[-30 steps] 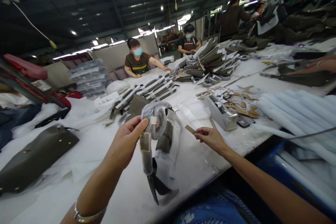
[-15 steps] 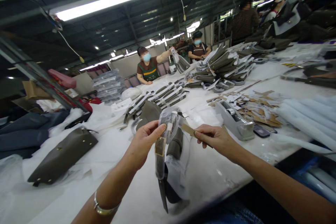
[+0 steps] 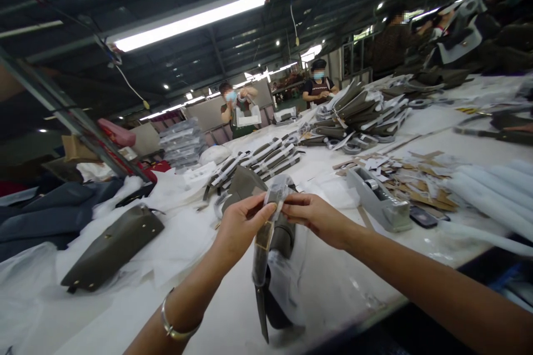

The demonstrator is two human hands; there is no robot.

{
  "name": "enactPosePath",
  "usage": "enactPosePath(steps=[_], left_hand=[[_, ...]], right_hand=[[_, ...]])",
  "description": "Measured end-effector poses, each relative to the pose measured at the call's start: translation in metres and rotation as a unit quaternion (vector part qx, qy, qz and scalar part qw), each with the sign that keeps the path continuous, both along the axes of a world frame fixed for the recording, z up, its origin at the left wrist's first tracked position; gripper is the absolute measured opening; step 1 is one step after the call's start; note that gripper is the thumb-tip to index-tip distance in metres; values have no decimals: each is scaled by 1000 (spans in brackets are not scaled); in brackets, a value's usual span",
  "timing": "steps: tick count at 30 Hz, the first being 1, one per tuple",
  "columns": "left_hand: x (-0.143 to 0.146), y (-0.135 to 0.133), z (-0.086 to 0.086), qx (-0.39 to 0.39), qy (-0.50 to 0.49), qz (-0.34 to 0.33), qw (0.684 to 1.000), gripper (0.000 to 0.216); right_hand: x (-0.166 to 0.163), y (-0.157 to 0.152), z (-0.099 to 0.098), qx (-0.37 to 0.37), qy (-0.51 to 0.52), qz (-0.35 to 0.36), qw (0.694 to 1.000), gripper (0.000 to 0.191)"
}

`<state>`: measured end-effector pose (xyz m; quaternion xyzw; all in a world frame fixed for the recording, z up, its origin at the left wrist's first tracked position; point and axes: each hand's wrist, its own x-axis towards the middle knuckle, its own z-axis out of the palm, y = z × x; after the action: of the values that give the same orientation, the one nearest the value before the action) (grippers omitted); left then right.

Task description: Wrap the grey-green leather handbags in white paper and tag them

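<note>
My left hand [image 3: 239,227] is closed round a coiled strap wrapped in clear plastic [image 3: 272,199], held up above the table. A brown tag [image 3: 264,236] and a dark strap end [image 3: 261,310] hang down from it. My right hand [image 3: 314,216] has its fingers pinched against the top of the same wrapped coil, touching my left thumb. A strip of brown tape was in those fingers earlier; I cannot make it out now. Beneath the hands lies a grey bag part in plastic [image 3: 283,283].
A grey tape dispenser [image 3: 377,199] stands right of my hands, near cardboard scraps [image 3: 420,177] and white foam rolls [image 3: 491,188]. A grey bag [image 3: 112,247] lies at left on white wrapping. Stacks of wrapped straps [image 3: 266,155] and bags [image 3: 362,108] sit farther back. Other people work across the table.
My right hand has moved left from near the tape dispenser, carrying a brown tape strip, up to the wrapped coil. The left hand has kept hold of the coil.
</note>
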<state>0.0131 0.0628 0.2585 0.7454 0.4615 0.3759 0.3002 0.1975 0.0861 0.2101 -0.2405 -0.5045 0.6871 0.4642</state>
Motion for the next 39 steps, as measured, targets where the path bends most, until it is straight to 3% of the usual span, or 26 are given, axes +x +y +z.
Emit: enactPosePath(steps=[4, 8, 12, 14, 17, 19, 26, 32, 39], left_hand=[[-8, 4, -3, 59, 12, 16, 998, 26], [-7, 2, -3, 86, 21, 13, 996, 20], [0, -3, -5, 67, -11, 16, 998, 23], [3, -3, -8, 29, -70, 32, 997, 38], [7, -2, -12, -45, -186, 56, 980, 90], [9, -1, -14, -82, -243, 52, 965, 105], [9, -4, -19, -63, -253, 43, 964, 42], [7, -9, -16, -32, -200, 50, 978, 35], [13, -16, -13, 57, -138, 86, 985, 21]], right_hand=[[5, -10, 11, -17, 35, 69, 997, 33], [0, -15, 13, -11, -1, 15, 1000, 46], [-8, -17, 12, -35, -8, -37, 999, 47], [-9, -18, 13, -26, -6, -57, 998, 43], [-9, -17, 15, -19, -9, -69, 997, 37], [-6, -16, 15, -21, -10, -50, 998, 34], [5, -16, 0, -98, 111, -8, 989, 23], [-9, -31, -1, -21, 87, -37, 995, 30], [-32, -28, -7, 6, 65, -161, 985, 34]])
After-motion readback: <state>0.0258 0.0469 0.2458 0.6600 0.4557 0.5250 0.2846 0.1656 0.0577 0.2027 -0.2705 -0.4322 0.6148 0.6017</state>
